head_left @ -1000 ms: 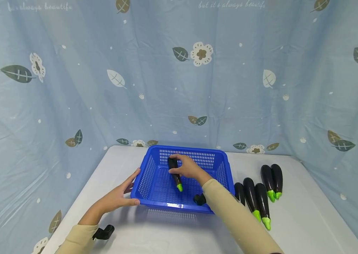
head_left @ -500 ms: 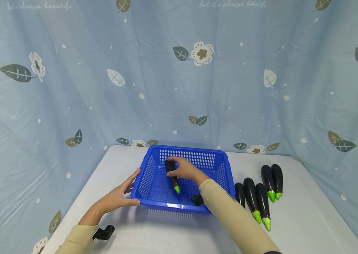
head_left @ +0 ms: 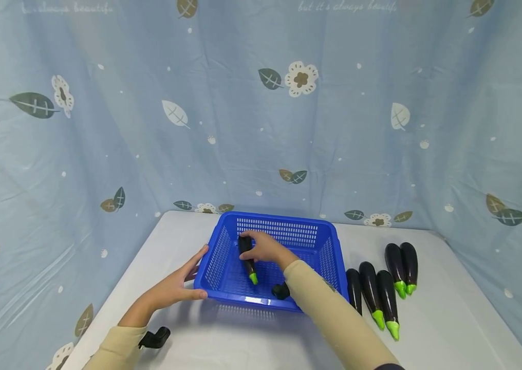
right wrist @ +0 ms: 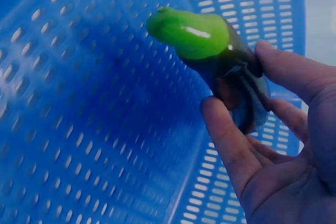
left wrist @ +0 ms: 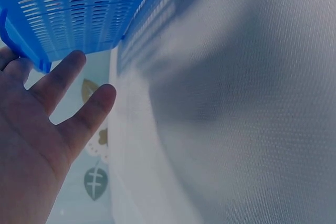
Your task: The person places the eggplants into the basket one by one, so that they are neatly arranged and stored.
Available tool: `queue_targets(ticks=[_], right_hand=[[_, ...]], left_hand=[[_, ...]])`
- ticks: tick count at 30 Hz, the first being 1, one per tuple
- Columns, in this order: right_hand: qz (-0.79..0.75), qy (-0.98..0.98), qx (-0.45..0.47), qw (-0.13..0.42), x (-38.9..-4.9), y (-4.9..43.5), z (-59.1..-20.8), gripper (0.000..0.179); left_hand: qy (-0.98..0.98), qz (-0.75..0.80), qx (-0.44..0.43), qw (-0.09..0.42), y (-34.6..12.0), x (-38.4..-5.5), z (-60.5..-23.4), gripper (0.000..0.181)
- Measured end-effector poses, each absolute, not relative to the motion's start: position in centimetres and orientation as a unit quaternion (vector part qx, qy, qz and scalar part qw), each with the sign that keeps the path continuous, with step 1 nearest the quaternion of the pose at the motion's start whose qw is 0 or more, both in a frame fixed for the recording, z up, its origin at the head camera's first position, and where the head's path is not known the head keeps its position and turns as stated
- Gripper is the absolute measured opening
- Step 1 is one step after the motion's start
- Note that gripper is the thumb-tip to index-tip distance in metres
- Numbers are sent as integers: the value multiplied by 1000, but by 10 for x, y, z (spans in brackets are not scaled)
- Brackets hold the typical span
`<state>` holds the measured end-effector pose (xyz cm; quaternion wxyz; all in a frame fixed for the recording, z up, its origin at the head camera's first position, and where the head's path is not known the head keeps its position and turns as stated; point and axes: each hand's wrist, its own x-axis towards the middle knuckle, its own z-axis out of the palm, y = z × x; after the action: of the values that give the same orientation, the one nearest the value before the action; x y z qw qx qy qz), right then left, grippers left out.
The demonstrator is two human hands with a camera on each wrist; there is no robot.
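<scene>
CAUTION: Your L hand, at approx. 8 o'clock on the blue perforated basket, lies spread, fingers straight, touching but not clamping; uneven pressure there could shift the basket. Your R wrist cam sits over the basket's 6 o'clock side; a low exit may snag the rim. Your R hand pinches the eggplant betw. thumb & fingertips, inside the basket, approx. 9 o'clock from ctr. Gloss suggests slick skin: a light or off-balance pinch could drop it. Floor contact: can't tell.

APPEARANCE: Glossy purple-black body; bright green cap w/ white highlight, pointing betw. 5 & 6 o'clock. Cf. 3 loose eggplants at approx. 4 o'clock.
</scene>
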<state>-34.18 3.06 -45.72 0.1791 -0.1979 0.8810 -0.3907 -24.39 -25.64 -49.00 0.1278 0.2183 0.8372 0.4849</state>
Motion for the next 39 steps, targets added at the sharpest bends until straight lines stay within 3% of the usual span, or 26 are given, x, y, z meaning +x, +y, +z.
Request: queue_targets(ticks=[17,39], right_hand=[[-365,888,-183,211,-341,19,-457,71],[-328,898,-207,208,-337,18,-458,76]], left_hand=[[840,483,201,142,-254,-243,-487,110],[844,476,209,135,-252,-239,-483,109]])
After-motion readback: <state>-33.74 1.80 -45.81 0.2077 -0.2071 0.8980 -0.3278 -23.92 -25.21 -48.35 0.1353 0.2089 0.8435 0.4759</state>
